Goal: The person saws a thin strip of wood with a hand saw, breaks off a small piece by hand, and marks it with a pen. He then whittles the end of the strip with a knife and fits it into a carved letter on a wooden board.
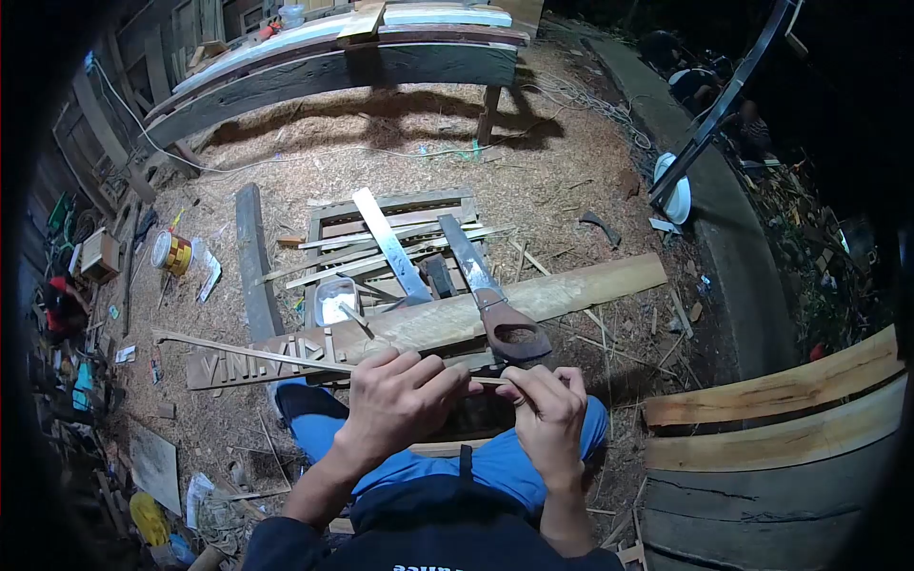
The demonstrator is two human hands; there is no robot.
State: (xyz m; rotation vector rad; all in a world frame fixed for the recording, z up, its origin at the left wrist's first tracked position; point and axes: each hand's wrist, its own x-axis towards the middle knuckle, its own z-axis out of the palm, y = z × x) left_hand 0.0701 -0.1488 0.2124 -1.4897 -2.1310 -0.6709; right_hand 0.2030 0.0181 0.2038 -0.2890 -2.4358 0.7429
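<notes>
My left hand (398, 400) is closed around a thin wooden strip (252, 349), whose long end sticks out to the left. The strip's other end is pinched in the fingers of my right hand (550, 414). Just beyond my hands lies a long wooden board (581, 290) with raised wooden letters (276, 360) on its left part. A handsaw (514, 328) rests across the board, its handle close to my right hand. Left of the saw, a bright flat blade-like piece (388, 243) slants over slats, and a white tub (335, 301) stands beside it.
A wooden workbench (333, 81) stands at the back, with a cable (314, 155) along the ground. Planks (771, 447) lie at the right, near a concrete edge (724, 257). A paint bucket (171, 253) and a timber (253, 257) are at the left. Shavings cover the ground.
</notes>
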